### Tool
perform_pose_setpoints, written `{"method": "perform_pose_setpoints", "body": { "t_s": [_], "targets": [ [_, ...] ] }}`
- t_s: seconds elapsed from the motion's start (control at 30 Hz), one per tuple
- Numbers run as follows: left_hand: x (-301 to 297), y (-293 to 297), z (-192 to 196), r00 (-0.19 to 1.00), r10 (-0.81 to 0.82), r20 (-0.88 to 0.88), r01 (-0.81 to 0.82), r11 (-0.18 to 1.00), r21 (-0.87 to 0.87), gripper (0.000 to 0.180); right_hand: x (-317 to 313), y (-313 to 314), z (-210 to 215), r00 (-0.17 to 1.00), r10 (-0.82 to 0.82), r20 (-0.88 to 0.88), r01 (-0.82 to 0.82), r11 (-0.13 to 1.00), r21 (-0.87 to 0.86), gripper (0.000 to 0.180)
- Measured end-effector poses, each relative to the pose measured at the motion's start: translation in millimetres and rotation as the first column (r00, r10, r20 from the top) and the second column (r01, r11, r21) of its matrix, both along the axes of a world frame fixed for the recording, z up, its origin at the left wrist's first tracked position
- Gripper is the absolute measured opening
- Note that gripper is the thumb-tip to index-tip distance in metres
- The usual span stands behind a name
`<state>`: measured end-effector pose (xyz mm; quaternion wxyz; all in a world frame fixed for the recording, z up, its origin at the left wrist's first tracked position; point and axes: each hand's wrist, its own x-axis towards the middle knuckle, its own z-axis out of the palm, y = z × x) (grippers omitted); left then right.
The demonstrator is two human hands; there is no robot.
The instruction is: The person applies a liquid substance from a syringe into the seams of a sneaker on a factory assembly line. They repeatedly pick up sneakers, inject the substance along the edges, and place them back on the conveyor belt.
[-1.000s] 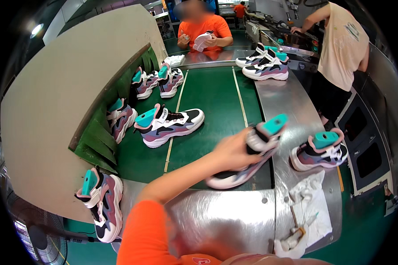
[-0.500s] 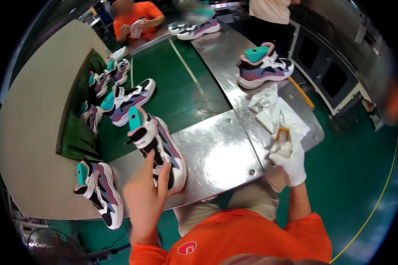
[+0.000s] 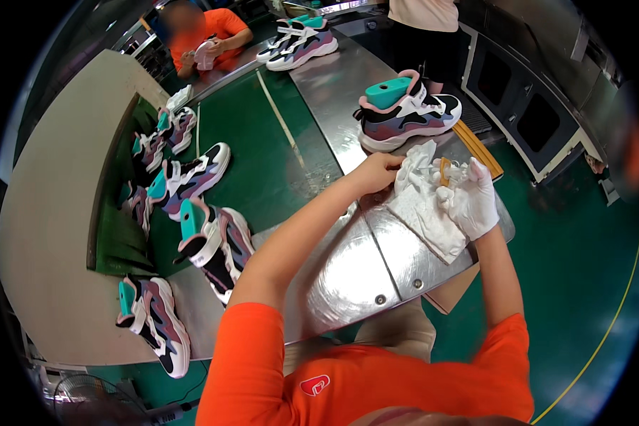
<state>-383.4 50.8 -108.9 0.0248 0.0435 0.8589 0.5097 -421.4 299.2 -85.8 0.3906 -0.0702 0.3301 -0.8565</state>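
Observation:
My bare left hand [image 3: 376, 172] pinches the edge of a white cloth [image 3: 422, 202] spread on the steel table [image 3: 348, 277]. On my right hand [image 3: 473, 202] is a white glove; its fingers close around a small yellow-handled tool [image 3: 444, 170] above the cloth. Just beyond the cloth stands a sneaker [image 3: 405, 110] with a teal last inside. Left of my left forearm, another sneaker [image 3: 213, 241] with a teal last rests at the table's edge.
Several more sneakers lie on the green conveyor belt [image 3: 263, 142], and one sneaker [image 3: 153, 323] sits on the beige side panel. A person in orange [image 3: 202, 35] works at the far end. Another person stands at the back right beside a pair of shoes [image 3: 298, 42].
My left hand has let go of the sneaker, now resting at the table's left, and moved right onto the white cloth. My gloved right hand stays by the cloth.

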Motion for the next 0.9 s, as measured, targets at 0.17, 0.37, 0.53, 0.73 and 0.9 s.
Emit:
{"method": "perform_pose_setpoints", "body": {
  "t_s": [0.17, 0.37, 0.53, 0.73, 0.9],
  "targets": [
    [-10, 0, -7, 0.842, -0.263, -0.47, 0.042, 0.903, -0.428, 0.017, -7, 1, 11, 0.992, -0.01, 0.128, 0.012, 1.0, -0.014, 0.053],
    [-24, 4, -21, 0.83, -0.285, -0.48, -0.041, 0.826, -0.562, 0.005, 36, 32, 31, 0.986, -0.144, -0.085, 0.143, 0.989, -0.029, 0.06],
    [27, -1, 45, 0.835, -0.44, -0.33, -0.092, 0.481, -0.872, 0.03, 102, 27, 50, 0.909, -0.069, -0.411, 0.162, 0.967, 0.195, 0.064],
    [219, -72, 205, 0.866, -0.384, 0.32, 0.47, 0.41, -0.781, 0.08, 127, 28, 2, 0.819, 0.116, -0.562, 0.185, 0.874, 0.45, 0.075],
    [340, -125, 183, 0.949, -0.284, 0.136, 0.126, -0.053, -0.991, 0.058, 145, 11, 25, 0.77, 0.302, -0.562, 0.133, 0.785, 0.605, 0.075]
  ]
}}
